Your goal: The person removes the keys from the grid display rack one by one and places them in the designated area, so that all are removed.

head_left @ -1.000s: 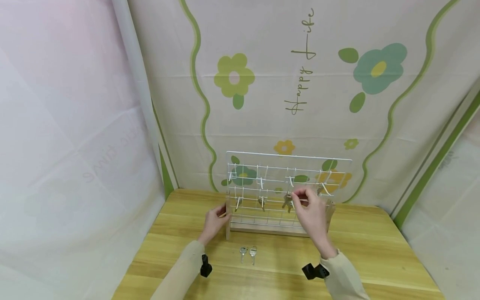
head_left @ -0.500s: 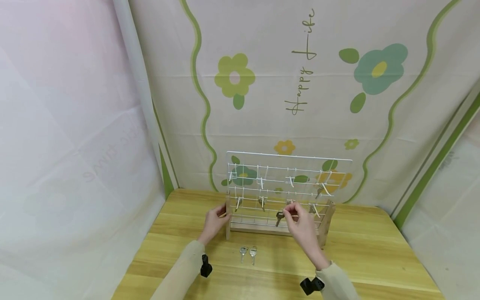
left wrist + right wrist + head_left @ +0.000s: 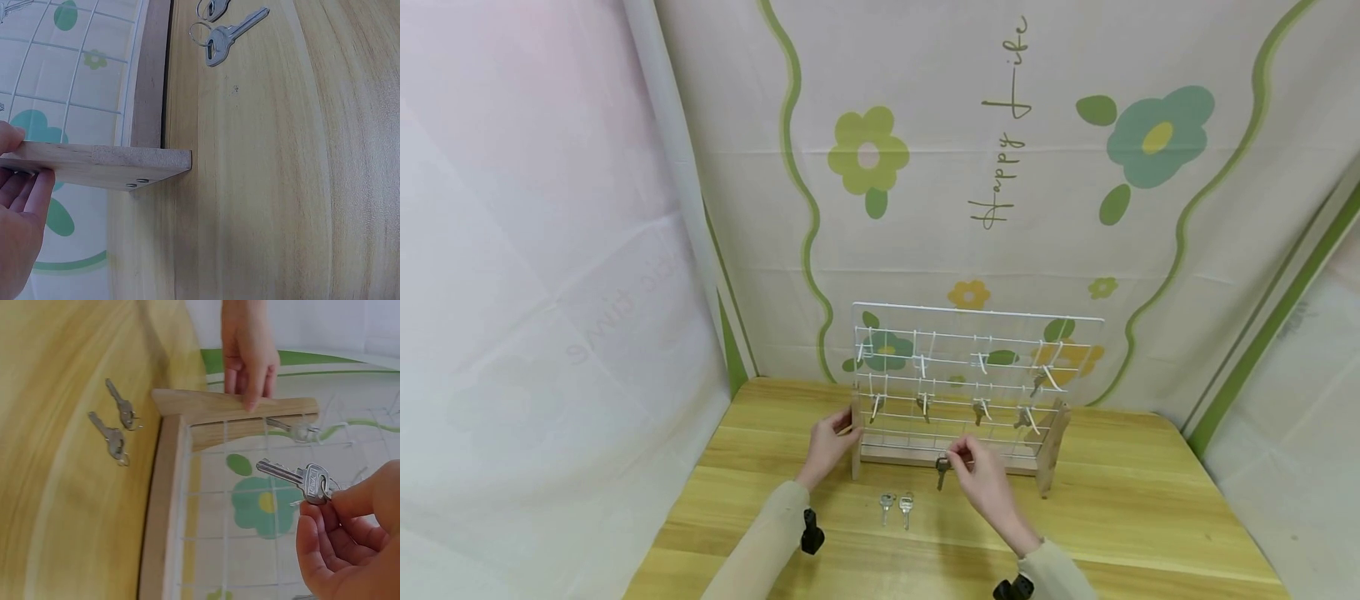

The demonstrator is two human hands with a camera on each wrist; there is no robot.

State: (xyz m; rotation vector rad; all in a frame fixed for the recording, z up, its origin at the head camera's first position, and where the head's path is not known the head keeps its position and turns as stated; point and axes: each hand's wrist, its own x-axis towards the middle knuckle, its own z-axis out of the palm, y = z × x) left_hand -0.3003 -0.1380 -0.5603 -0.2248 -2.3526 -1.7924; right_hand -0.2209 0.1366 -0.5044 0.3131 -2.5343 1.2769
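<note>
A white wire rack with hooks stands in a wooden base, and keys hang from several of its hooks. The left hand grips the rack's left wooden side panel, thumb on one face and fingers on the other. Between thumb and finger, the right hand pinches the ring of a silver key, in front of the rack's lower bar. Two more keys lie on the table in front of the rack, a left one and a right one, each with a small ring.
The wooden table reaches beyond the rack on both sides. Behind it hangs a pale cloth with printed flowers, and more cloth closes off the left side. The rack's right wooden panel stands beyond the right hand.
The right hand has moved down and to the left, away from the lower row of hooks, carrying a key by its ring. The left hand has stayed on the side panel.
</note>
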